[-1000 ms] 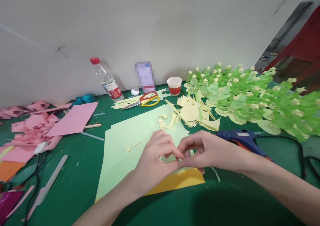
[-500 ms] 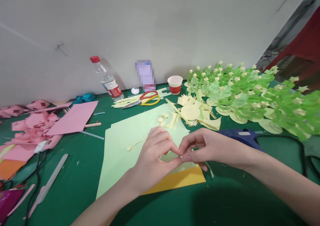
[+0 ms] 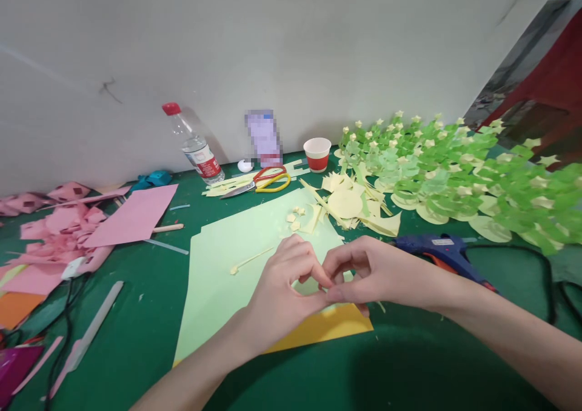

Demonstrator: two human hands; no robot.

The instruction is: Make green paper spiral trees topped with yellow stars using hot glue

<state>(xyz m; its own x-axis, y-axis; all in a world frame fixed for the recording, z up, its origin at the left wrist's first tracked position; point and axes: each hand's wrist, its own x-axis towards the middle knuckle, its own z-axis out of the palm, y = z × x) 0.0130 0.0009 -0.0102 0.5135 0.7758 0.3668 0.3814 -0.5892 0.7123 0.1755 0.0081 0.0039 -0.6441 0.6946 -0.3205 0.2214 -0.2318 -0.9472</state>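
My left hand (image 3: 288, 290) and my right hand (image 3: 368, 271) meet above the paper sheets, thumbs and fingertips pinched together. Between them is a narrow pale paper strip (image 3: 381, 307), mostly hidden by the fingers; only a short end shows beyond the right hand. Under the hands lie a light green sheet (image 3: 213, 314) and a yellow-orange sheet (image 3: 336, 325). On the green sheet, left of my hands, rests another thin strip with a folded knot at its end (image 3: 234, 270). Several tiny folded paper stars (image 3: 295, 218) lie just beyond my fingers.
Scissors (image 3: 268, 182), a bottle (image 3: 202, 153), a phone (image 3: 264, 135) and a paper cup (image 3: 317, 155) stand or lie along the wall. Cream scraps (image 3: 348, 202), green paper plants (image 3: 436, 168) and a blue glue gun (image 3: 443, 247) are right. Pink paper (image 3: 136, 216) is left.
My fingers have drawn closer together and curled more around the strip. Less of its loose end shows below the right hand, which has shifted slightly, uncovering more of the glue gun.
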